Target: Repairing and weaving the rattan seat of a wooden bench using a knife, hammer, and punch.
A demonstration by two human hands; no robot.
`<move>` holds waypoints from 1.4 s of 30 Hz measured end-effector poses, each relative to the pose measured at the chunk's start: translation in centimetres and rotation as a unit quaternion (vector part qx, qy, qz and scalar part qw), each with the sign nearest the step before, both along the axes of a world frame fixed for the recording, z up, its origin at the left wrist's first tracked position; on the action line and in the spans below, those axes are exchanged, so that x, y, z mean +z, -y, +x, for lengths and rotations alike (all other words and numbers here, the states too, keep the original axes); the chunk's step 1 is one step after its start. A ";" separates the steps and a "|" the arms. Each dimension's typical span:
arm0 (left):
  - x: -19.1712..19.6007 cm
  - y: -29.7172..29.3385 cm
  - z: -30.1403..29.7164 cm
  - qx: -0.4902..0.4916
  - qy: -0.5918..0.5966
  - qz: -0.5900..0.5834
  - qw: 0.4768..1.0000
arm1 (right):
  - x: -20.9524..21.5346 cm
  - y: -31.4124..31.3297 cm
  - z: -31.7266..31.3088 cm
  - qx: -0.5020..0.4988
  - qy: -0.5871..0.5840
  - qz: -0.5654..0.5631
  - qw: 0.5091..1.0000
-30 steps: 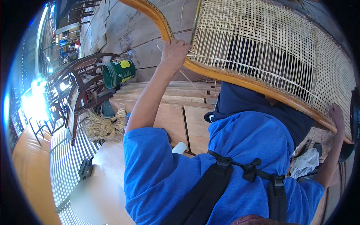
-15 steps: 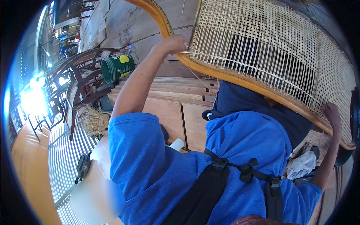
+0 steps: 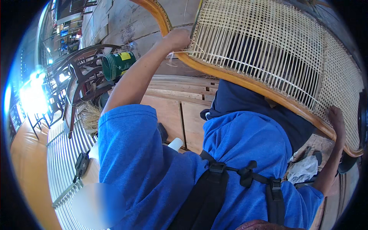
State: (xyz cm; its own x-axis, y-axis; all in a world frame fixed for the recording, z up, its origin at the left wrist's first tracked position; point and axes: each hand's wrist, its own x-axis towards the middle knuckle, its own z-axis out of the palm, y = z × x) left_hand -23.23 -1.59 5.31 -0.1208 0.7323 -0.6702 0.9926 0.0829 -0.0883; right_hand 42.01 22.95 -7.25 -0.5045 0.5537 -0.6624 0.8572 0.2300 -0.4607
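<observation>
A curved, honey-coloured wooden chair frame [image 3: 245, 82] lies across my lap, with pale cane webbing [image 3: 249, 23] inside it. The weave is tight at the far side and right; nearer the rail, loose parallel strands leave gaps where dark cloth shows. My left hand [image 3: 177, 40] is closed at the frame's left corner, pinching a thin cane strand [image 3: 178, 52] whose pale end shows by the rail. Over at the right, my right hand [image 3: 335, 116] rests closed on the webbing beside the near rail. Its fingertips are hidden, so what it grips cannot be made out.
A green bucket [image 3: 118, 65] lies tipped beside dark wooden chairs [image 3: 81, 76] at the left. Below it is a bundle of straw-like fibres [image 3: 91, 119]. Stacked planks [image 3: 177, 90] lie beyond my left elbow. A white plastic bag [image 3: 303, 168] is at the lower right.
My left hand has shifted slightly left, staying closed, and loose strand ends now show beneath it. My right hand has moved a little left along the webbing. My torso has also shifted left.
</observation>
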 end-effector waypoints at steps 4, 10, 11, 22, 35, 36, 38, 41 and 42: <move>-1.7 0.1 -2.4 0.053 0.086 -0.087 0.991 | 0.4 0.2 -0.1 -0.034 -0.024 -0.033 0.999; -3.8 0.5 -3.9 0.300 0.119 -0.070 0.944 | 0.6 -0.2 0.0 -0.104 -0.029 -0.101 0.989; -3.6 0.3 -3.8 0.300 0.119 -0.070 0.944 | 0.5 -0.3 0.1 -0.100 -0.016 -0.096 0.990; -0.7 0.2 1.0 -0.012 -0.026 0.163 0.986 | 0.2 -0.9 -1.3 -0.023 -0.019 0.147 0.989; -0.4 -1.0 2.4 0.232 -0.051 0.039 0.971 | -0.8 -3.5 8.6 -0.070 0.042 0.210 0.974; -0.4 -1.2 2.3 0.231 -0.058 0.041 0.970 | -1.2 -4.4 10.7 -0.073 0.044 0.211 0.974; -0.3 -1.5 2.1 0.229 -0.062 0.048 0.970 | -1.8 -7.0 15.7 -0.052 0.053 0.273 0.959; -0.7 -2.1 1.6 0.215 -0.060 0.014 0.975 | -2.7 -10.4 24.3 0.034 0.039 0.304 0.951; -0.8 -2.2 1.4 0.208 -0.056 0.009 0.977 | -2.6 -11.6 27.2 0.057 0.100 0.299 0.947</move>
State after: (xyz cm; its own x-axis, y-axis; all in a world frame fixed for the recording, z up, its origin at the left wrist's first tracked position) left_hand -21.78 0.64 4.56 -0.4819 0.6156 -0.6235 0.8573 0.4785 -0.1901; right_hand 69.19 34.57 -9.87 -0.4812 0.8097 -0.3359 0.8674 0.4953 -0.0486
